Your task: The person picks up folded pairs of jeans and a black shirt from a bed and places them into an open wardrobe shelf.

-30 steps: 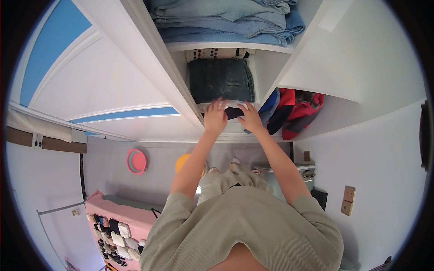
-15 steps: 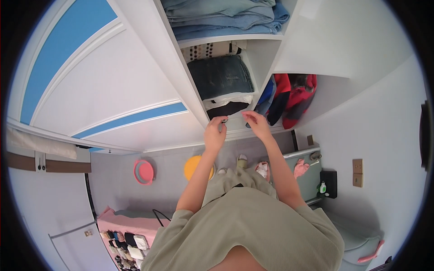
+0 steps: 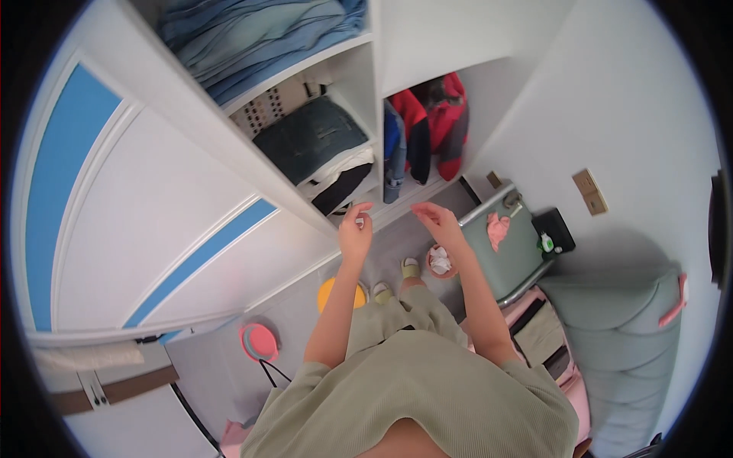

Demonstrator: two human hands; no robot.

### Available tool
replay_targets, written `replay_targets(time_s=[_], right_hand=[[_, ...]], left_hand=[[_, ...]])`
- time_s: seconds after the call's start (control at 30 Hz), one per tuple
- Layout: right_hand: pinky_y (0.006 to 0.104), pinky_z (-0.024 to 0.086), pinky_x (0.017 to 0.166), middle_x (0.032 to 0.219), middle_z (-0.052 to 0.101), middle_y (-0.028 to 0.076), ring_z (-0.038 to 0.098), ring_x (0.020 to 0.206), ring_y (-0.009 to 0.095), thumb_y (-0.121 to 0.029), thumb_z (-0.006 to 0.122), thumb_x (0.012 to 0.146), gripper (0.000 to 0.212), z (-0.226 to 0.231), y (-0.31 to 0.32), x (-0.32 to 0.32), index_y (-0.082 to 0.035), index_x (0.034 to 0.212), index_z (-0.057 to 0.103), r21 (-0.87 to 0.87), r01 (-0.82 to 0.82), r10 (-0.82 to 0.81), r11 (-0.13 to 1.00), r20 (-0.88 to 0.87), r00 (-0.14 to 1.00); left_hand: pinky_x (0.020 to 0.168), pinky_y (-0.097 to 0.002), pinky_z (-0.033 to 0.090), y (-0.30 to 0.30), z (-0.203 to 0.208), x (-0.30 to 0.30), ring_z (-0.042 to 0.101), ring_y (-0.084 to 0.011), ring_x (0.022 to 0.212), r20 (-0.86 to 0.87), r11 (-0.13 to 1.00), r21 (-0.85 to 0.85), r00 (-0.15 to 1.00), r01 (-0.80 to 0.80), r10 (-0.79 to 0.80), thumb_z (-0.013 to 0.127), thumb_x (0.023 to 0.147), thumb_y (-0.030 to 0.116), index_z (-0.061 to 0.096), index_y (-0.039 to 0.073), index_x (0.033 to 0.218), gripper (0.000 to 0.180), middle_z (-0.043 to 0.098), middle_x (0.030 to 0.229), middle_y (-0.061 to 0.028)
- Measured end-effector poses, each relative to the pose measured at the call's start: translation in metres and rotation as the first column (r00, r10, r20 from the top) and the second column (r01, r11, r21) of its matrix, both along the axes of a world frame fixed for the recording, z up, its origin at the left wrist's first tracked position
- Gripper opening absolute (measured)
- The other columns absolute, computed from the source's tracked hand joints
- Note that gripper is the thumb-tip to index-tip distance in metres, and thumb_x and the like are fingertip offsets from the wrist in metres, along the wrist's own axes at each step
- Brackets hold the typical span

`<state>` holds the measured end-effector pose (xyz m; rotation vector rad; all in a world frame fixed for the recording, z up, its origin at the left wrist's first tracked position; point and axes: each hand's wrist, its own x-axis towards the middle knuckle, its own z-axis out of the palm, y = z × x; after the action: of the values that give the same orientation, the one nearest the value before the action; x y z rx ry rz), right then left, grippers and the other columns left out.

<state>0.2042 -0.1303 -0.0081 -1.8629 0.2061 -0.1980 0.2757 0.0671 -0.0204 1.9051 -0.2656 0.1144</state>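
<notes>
Both of my hands are raised in front of the open wardrobe, below its stacked shelves. My left hand is half curled, with a gap between thumb and fingers; it appears to hold nothing. To its right, my right hand has its fingers loosely stretched and holds nothing I can see. Nearest to them is a low shelf of folded clothes: dark jeans on top of white clothing and a black garment. Neither hand touches the stack.
Light blue jeans fill the shelf above. Red and black jackets hang at right. A green stool carries a pink cloth. On the floor are a wastebasket, a pink basin and a yellow round object.
The view has turned to the right, so the wardrobe sits further left and the bed shows at the lower right. My hands have come away from the low shelf.
</notes>
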Motion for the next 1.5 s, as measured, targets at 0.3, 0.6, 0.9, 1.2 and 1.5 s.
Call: replay_targets(time_s=[0.3, 0.6, 0.9, 1.2, 1.5], right_hand=[[0.0253, 0.049, 0.074, 0.092, 0.066, 0.008, 0.063, 0.082, 0.013, -0.004, 0.053, 0.085, 0.022, 0.001, -0.04, -0.073, -0.003, 0.106, 0.061, 0.061, 0.232, -0.233, 0.971, 0.016, 0.972], [0.0259, 0.05, 0.074, 0.091, 0.066, 0.009, 0.064, 0.081, 0.014, -0.004, 0.052, 0.085, 0.023, -0.021, -0.076, -0.204, -0.001, 0.105, 0.062, 0.071, 0.508, -0.508, 0.859, -0.021, 0.861], [0.0257, 0.049, 0.075, 0.092, 0.066, 0.01, 0.063, 0.082, 0.015, -0.003, 0.054, 0.085, 0.022, -0.03, -0.067, -0.35, -0.001, 0.105, 0.061, 0.092, 0.736, -0.734, 0.671, -0.057, 0.676], [0.025, 0.049, 0.071, 0.088, 0.066, 0.009, 0.063, 0.077, 0.014, -0.007, 0.054, 0.084, 0.022, -0.062, -0.028, -0.442, -0.003, 0.104, 0.063, 0.07, 0.919, -0.916, 0.387, -0.088, 0.392], [0.0299, 0.049, 0.073, 0.091, 0.067, 0.009, 0.063, 0.078, 0.018, -0.013, 0.055, 0.084, 0.021, -0.07, 0.032, -0.463, -0.007, 0.102, 0.065, 0.021, 1.0, -0.973, 0.004, -0.232, 0.008]], left_hand=[[0.065, -0.0269, 0.049, -0.067, -0.007, -0.035, 0.061, -0.0152, 0.079, -0.072, 0.957, -0.014, 0.954, 0.291, -0.291, 0.053, 0.079, 0.0, 0.062, 0.008, 0.1, 0.024, 0.065, 0.096, -0.0046], [0.072, -0.0256, 0.047, -0.152, 0.013, -0.116, 0.06, -0.0138, 0.084, -0.178, 0.808, -0.119, 0.788, 0.577, -0.589, 0.05, 0.083, 0.001, 0.061, 0.004, 0.102, 0.022, 0.065, 0.1, -0.0057], [0.078, -0.0247, 0.045, -0.2, -0.009, -0.243, 0.059, -0.0118, 0.089, -0.312, 0.557, -0.206, 0.486, 0.804, -0.817, 0.051, 0.083, 0.001, 0.061, 0.0, 0.1, 0.02, 0.064, 0.098, -0.0048], [0.073, -0.0232, 0.045, -0.216, -0.015, -0.316, 0.06, -0.0124, 0.088, -0.331, 0.235, -0.049, 0.207, 0.971, -0.921, 0.049, 0.084, 0.001, 0.06, 0.003, 0.101, 0.02, 0.064, 0.099, -0.0051], [0.083, -0.0254, 0.045, -0.235, -0.037, -0.363, 0.06, -0.0129, 0.09, -0.411, -0.16, -0.128, -0.199, 0.979, -0.89, 0.051, 0.082, -0.002, 0.06, 0.0, 0.103, 0.023, 0.064, 0.098, -0.0069]])
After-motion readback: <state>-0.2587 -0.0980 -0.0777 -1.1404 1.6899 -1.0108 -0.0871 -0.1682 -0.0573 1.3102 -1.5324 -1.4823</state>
